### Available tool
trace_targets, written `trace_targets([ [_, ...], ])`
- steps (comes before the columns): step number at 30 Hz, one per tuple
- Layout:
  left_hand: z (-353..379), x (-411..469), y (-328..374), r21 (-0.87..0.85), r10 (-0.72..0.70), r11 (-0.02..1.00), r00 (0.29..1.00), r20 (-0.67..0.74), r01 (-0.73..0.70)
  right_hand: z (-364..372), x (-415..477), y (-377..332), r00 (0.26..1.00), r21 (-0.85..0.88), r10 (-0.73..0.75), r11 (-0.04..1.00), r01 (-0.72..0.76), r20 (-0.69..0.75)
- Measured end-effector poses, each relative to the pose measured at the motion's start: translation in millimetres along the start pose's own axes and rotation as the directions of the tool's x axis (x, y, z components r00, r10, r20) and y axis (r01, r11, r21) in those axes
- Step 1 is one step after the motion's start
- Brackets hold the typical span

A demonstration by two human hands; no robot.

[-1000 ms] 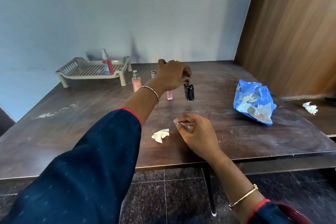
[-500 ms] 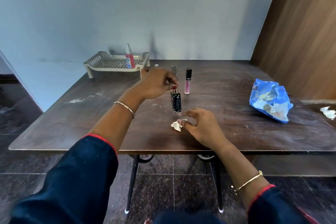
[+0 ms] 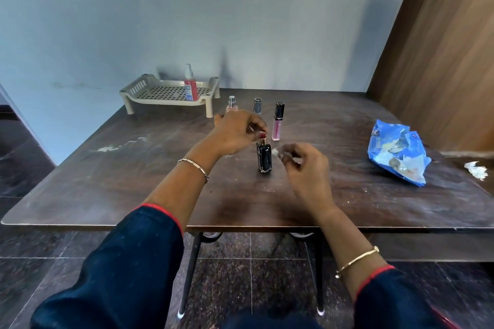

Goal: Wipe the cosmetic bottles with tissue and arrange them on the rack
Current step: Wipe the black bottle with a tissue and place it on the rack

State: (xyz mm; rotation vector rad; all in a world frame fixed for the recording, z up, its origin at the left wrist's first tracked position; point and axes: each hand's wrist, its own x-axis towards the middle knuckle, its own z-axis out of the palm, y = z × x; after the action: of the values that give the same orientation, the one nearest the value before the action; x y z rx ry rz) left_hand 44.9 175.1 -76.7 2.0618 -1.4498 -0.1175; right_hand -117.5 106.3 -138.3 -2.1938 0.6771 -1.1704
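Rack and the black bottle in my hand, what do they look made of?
The rack: likely moulded plastic, matte beige, with a perforated deck and slotted ends. The black bottle: probably glass, though glossy plastic is possible; its faces show sharp highlights, with a metallic-looking collar.

black bottle (image 3: 264, 159), white tissue (image 3: 275, 152), pink tube (image 3: 276, 129), red bottle (image 3: 190, 89) on beige perforated rack (image 3: 160, 92), blue packet (image 3: 395, 152).

Dark table (image 3: 133, 181): beige rack (image 3: 136, 88) at back, perfume bottle (image 3: 232, 105), pink tube (image 3: 277, 127), blue packet (image 3: 395, 152).

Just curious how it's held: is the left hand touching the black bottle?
Touching. Head view: fingers of the left hand pinch the black bottle by its top.
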Motion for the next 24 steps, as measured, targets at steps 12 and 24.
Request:
trace_targets([
  [12,23.2,10.1,14.8,-0.305,-0.050,0.952,0.998,-0.048,0.033,3.8,17.0,4.1,0.981,-0.277,-0.182,0.941,0.195,0.075],
  [24,25.3,26.2,13.6,-0.249,-0.058,0.967,0.998,-0.014,0.053,-5.0,28.2,16.0,0.926,-0.314,-0.247,0.889,0.334,0.285],
])
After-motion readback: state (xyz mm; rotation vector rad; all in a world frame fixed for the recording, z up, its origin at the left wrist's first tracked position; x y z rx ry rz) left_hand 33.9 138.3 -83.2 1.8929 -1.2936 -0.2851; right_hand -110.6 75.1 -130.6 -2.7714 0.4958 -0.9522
